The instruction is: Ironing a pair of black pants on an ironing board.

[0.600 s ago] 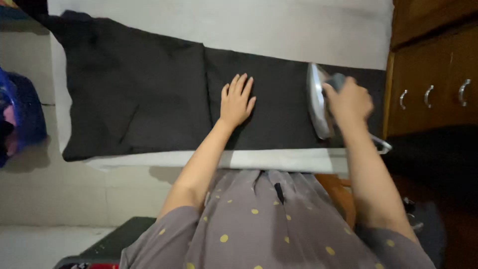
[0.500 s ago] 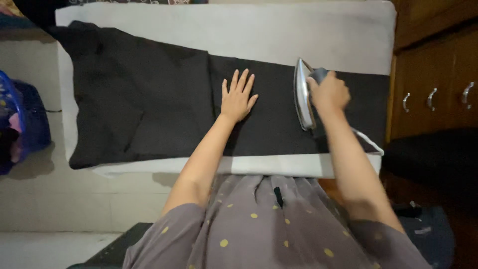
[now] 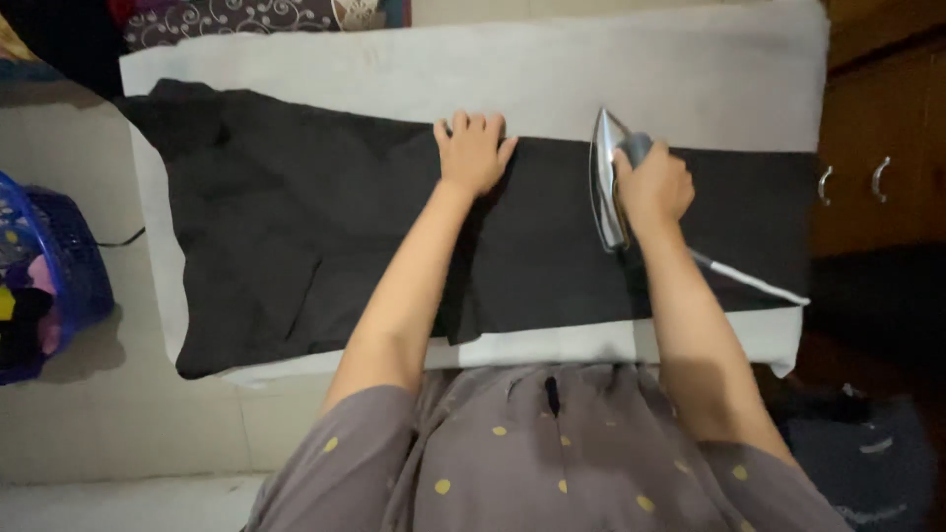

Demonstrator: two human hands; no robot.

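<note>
iron (image 3: 605, 177) – glossy metal | trousers (image 3: 325, 236) – matt black cloth

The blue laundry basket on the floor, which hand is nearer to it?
Left. The left hand lies on the black garment, nearer the blue laundry basket; the right hand grips the iron, farther away.
</note>
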